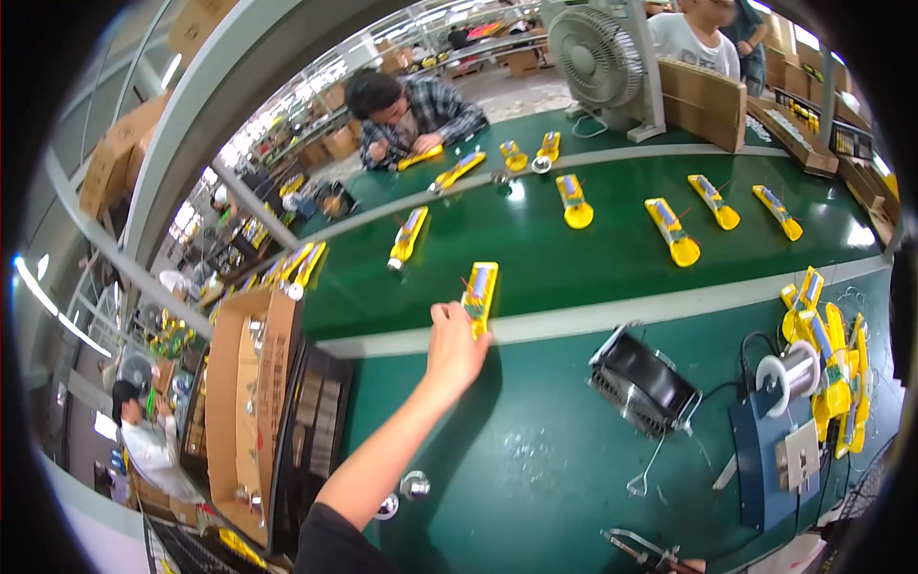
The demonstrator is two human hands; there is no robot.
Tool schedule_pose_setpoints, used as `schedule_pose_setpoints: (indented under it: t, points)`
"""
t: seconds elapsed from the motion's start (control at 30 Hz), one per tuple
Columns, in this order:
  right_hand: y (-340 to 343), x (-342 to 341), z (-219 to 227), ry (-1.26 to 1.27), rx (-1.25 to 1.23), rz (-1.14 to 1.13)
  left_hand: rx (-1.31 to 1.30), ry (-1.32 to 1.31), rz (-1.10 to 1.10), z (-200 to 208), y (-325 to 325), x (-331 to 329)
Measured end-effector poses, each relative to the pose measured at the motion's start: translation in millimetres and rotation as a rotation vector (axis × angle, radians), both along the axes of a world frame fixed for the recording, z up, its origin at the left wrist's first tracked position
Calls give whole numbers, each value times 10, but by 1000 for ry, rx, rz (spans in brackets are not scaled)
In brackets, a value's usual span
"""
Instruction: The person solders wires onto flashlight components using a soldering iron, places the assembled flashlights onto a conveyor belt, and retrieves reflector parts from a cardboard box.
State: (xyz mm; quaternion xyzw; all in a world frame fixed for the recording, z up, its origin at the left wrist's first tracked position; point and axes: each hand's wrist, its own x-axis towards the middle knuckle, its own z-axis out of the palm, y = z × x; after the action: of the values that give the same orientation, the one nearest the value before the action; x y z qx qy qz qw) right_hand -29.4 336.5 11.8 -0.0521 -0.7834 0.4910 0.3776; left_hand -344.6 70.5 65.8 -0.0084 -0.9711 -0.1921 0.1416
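Note:
My left hand (457, 346) reaches forward to the near rim of the green belt. Its fingers are closed on the lower end of a yellow plastic shell (481, 287), which carries a blue battery, a small circuit board and a red wire. At the bottom edge, only a bit of my right hand (690, 566) shows, by a thin metal-tipped soldering iron (639, 549); it appears to grip the tool, though most of the hand is cut off. Two shiny silver cups, one a round cup (414, 485), lie beside my left forearm.
Several similar shells lie along the belt (344, 287). To the right are a black fan (645, 383), a solder reel (788, 378) on a blue machine (765, 469), and a shell pile (832, 373). A cardboard box (251, 411) stands left. Across the belt, a person (411, 115) handles a shell.

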Motion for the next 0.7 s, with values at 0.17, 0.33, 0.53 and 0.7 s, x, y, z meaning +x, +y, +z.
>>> schedule_pose_setpoints:
  t: [0.17, 0.33, 0.53, 0.7]
  points:
    - [-53, -76, 64, -106, -806, -151, -74, 106, 12, -225, -92, -1352]
    - [110, -81, 112, -268, -679, -7, -230, 244, 87, -259, 23, -2082]
    - [97, -109, 116, -280, -630, 12, -100, 177, -87, -429, 871, -2244]
    - [80, -81, 126, -56, -310, -1, 43, -24, -56, -386, 1269, -2279]
